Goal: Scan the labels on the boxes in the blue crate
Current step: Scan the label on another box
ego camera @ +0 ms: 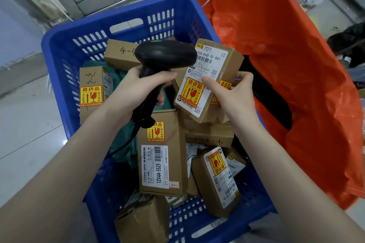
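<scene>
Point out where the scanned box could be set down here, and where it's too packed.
The orange bag beside the blue crate gapes open with bare room. The tiled floor left of the crate is free. Inside, boxes pile from the near wall to the scanner; only the teal bag shows between them.
</scene>
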